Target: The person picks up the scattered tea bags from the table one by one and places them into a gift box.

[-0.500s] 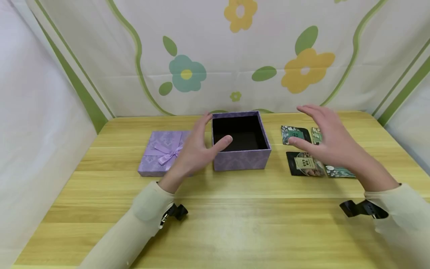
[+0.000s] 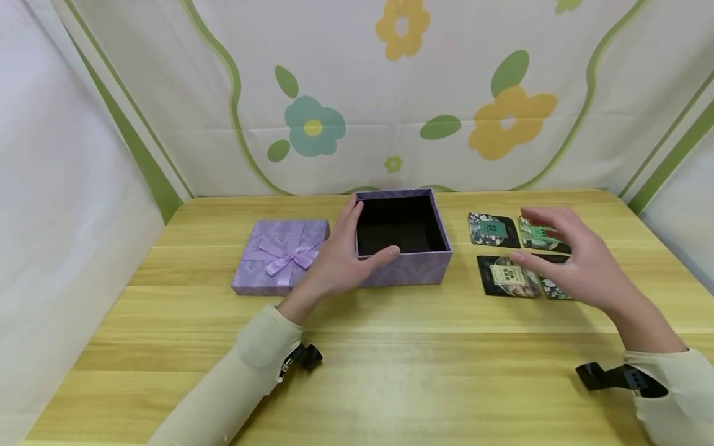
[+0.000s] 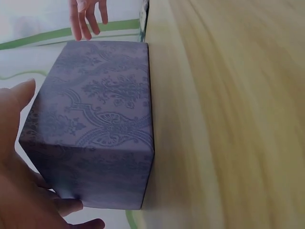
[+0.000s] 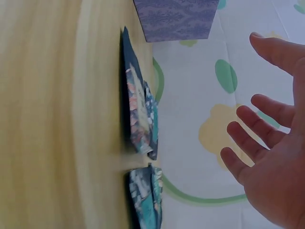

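A purple patterned box (image 2: pixel 404 270) with a black inside stands uncovered on the table. My left hand (image 2: pixel 347 255) is at its left wall. In the left wrist view the fingers (image 3: pixel 66 206) lie along that side, while the thumb (image 3: pixel 24 93) sticks out near the rim. My right hand (image 2: pixel 586 266) hovers over several small flat packets, its fingers spread and slightly bent, holding nothing. Among them are a black packet with a cream label (image 2: pixel 507 276), a dark floral packet with a green label (image 2: pixel 493 230) and a light green packet (image 2: pixel 540 234). The hand partly hides the front right one.
To the left of the box lies its purple lid (image 2: pixel 262 272) with a ribbon bow (image 2: pixel 287 257). A white flowered cloth (image 2: pixel 368 93) hangs along the back edge of the wooden table (image 2: pixel 390 384).
My right hand has come lower and a little to the right, its fingers more bent. The left hand has shifted slightly right against the box. The camera view has tilted a bit.
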{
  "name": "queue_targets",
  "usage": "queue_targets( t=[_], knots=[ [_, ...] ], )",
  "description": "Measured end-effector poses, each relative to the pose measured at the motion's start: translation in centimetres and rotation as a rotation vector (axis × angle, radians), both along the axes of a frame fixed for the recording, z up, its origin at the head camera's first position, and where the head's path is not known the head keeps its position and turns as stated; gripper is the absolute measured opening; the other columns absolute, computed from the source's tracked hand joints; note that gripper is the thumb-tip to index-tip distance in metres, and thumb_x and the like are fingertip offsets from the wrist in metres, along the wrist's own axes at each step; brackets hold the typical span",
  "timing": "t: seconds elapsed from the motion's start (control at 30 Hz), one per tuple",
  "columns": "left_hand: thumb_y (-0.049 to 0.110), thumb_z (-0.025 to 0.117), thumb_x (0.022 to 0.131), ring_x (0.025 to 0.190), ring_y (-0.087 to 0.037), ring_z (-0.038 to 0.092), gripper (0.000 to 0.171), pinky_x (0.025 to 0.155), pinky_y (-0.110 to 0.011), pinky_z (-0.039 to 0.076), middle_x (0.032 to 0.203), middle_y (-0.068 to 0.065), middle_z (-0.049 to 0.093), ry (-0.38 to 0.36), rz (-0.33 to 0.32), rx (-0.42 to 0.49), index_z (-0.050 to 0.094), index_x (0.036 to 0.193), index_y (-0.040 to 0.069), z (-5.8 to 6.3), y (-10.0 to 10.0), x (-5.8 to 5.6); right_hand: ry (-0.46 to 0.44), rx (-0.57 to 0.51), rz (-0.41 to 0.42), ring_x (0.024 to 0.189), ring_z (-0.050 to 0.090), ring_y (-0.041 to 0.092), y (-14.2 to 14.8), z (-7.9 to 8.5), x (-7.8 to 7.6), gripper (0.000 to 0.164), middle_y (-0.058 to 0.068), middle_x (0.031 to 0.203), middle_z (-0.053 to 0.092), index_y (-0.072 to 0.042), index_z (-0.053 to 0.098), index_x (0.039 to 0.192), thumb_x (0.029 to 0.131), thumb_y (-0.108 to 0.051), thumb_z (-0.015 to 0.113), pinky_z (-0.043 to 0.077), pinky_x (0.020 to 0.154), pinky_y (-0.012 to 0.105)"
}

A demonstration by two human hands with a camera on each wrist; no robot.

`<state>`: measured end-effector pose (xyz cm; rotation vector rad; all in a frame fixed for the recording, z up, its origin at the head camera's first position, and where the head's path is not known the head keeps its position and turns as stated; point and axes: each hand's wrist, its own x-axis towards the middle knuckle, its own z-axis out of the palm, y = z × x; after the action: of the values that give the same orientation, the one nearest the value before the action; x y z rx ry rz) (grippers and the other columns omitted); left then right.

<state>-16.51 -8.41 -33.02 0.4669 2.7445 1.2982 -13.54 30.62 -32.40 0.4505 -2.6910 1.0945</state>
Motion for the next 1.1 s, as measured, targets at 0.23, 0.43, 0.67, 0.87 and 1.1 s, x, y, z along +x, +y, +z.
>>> queue_targets(
  t=[0.23,0.43,0.67,0.87,1.1],
  knots=[
    [0.073,0.065,0.092,0.168,-0.019,0.003,0.117,0.131,-0.065,0.016,0.176,0.022,-0.016,-0.004,-0.016,-0.02,-0.004,0.173,0.024,-0.3,-0.2,-0.1,-0.038,0.027,0.002,0.123,0.045,-0.005,0.2,-0.8,-0.2,0.072,-0.007,0.143,0.052,-0.028,0.053,0.156,0.092,-0.021,0.085,0.029,0.097,-0.002],
    [0.076,0.058,0.095,0.168,-0.022,0.004,0.115,0.13,-0.067,0.016,0.174,0.023,-0.022,-0.014,-0.034,-0.059,-0.01,0.171,0.025,-0.3,-0.3,-0.1,-0.087,0.075,0.037,0.136,0.047,0.03,0.6,-1.4,-0.4,0.078,0.009,0.157,0.048,-0.022,0.051,0.158,0.089,-0.021,0.088,0.026,0.099,-0.001],
    [0.075,0.053,0.098,0.166,-0.03,0.014,0.108,0.127,-0.074,0.014,0.175,0.021,-0.022,-0.023,-0.03,-0.09,-0.009,0.172,0.026,-0.2,-0.3,0.0,-0.11,0.106,0.057,0.139,0.045,0.042,1.2,-2.0,-0.6,0.082,0.017,0.164,0.042,-0.019,0.048,0.16,0.089,-0.022,0.088,0.031,0.114,0.012],
    [0.074,0.054,0.098,0.167,-0.026,0.009,0.108,0.127,-0.074,0.011,0.174,0.023,-0.022,-0.026,-0.029,-0.08,-0.008,0.172,0.026,-0.2,-0.2,0.0,-0.198,0.172,0.068,0.148,0.033,0.058,1.7,-2.1,-1.1,0.086,0.027,0.167,0.034,-0.016,0.048,0.159,0.086,-0.029,0.091,0.031,0.106,0.08],
    [0.074,0.053,0.098,0.168,-0.024,0.003,0.109,0.129,-0.071,0.011,0.172,0.024,-0.024,-0.032,-0.041,-0.063,-0.011,0.172,0.026,-0.1,-0.3,0.0,-0.226,0.244,0.097,0.147,0.035,0.056,1.9,-2.4,-1.3,0.085,0.028,0.162,0.041,-0.014,0.053,0.154,0.082,-0.035,0.093,0.032,0.108,0.076]
  ],
)
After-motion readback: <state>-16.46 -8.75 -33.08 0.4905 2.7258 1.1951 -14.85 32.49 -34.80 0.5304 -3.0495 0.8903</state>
